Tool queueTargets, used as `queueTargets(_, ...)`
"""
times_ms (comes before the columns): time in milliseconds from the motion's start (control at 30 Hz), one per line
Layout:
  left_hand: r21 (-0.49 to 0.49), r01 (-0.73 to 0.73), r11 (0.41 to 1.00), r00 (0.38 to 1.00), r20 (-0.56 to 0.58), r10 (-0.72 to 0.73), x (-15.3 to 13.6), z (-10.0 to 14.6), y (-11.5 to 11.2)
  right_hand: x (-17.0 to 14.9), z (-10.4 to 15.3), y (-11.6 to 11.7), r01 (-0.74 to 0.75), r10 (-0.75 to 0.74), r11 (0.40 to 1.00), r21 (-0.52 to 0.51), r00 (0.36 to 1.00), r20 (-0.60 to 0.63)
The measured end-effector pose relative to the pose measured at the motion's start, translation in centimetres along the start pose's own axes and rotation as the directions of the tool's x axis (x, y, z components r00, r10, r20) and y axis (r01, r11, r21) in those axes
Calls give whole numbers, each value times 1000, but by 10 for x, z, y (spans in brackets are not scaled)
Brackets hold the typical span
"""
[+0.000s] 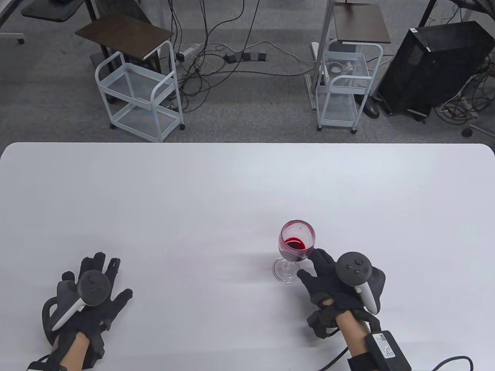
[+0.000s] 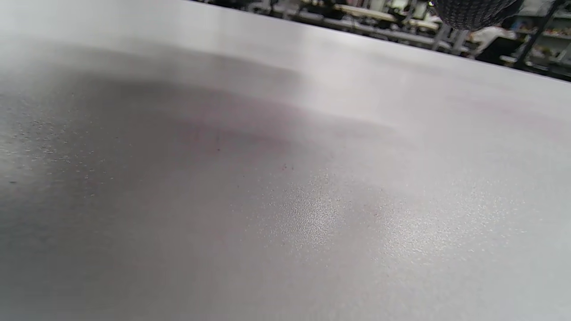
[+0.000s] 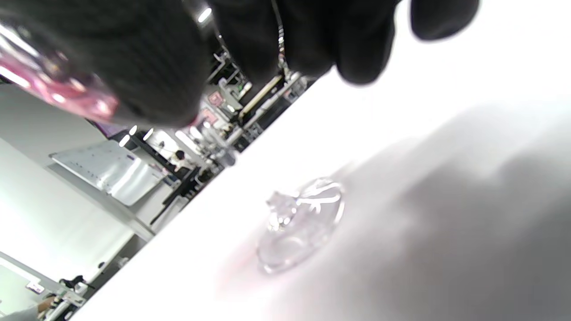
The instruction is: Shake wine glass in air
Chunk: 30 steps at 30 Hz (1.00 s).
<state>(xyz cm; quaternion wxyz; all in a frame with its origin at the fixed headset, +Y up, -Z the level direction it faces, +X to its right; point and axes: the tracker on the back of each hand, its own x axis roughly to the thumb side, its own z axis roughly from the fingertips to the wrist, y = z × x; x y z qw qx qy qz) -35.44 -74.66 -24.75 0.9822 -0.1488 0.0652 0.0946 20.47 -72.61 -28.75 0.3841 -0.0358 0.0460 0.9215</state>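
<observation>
A wine glass point(image 1: 296, 247) with a little red wine stands upright on the white table point(image 1: 193, 193), right of centre. A reddish film coats its inner wall. My right hand point(image 1: 325, 274) is just right of it, fingers stretched out. One fingertip point(image 1: 318, 255) touches the bowl's lower side and the thumb lies near the foot. In the right wrist view the glass foot point(image 3: 303, 223) rests on the table, and the pink bowl point(image 3: 53, 84) shows behind a gloved finger point(image 3: 134, 58). My left hand point(image 1: 96, 293) lies flat on the table at the near left, fingers spread, holding nothing.
Beyond the table's far edge stand two white wire carts point(image 1: 139, 96) point(image 1: 344, 85), a black computer case point(image 1: 429, 65) and loose cables on the floor. The left wrist view shows bare table surface point(image 2: 285, 178) and one fingertip point(image 2: 473, 11).
</observation>
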Motion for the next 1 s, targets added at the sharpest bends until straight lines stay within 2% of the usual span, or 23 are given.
queueTargets(67, 2, 2, 1000, 1000, 0, -2, 0, 0, 0, -2, 12, -3, -30, 30, 1000, -7, 999, 9)
queueTargets(167, 8, 7, 1000, 1000, 1, -7, 0, 0, 0, -6, 29, -2, -157, 157, 987, -38, 988, 10)
queueTargets(233, 10, 11, 1000, 1000, 1, -11, 1, 0, -1, -7, 36, 0, -214, 217, 974, -75, 976, 28)
queueTargets(333, 13, 19, 1000, 1000, 1, -19, 1, 0, -1, -8, 42, 1, -261, 263, 962, -74, 965, 18)
queueTargets(367, 15, 21, 1000, 1000, 0, -21, 1, 0, -1, -8, 41, 1, -264, 268, 959, -103, 963, 18)
queueTargets(633, 18, 21, 1000, 1000, -8, -21, 1, 1, -1, -21, 38, -5, -205, 198, 973, -109, 978, -69)
queueTargets(1000, 22, 12, 1000, 1000, -10, -12, 0, 1, -2, -21, 39, -4, -224, 218, 970, -98, 973, -73)
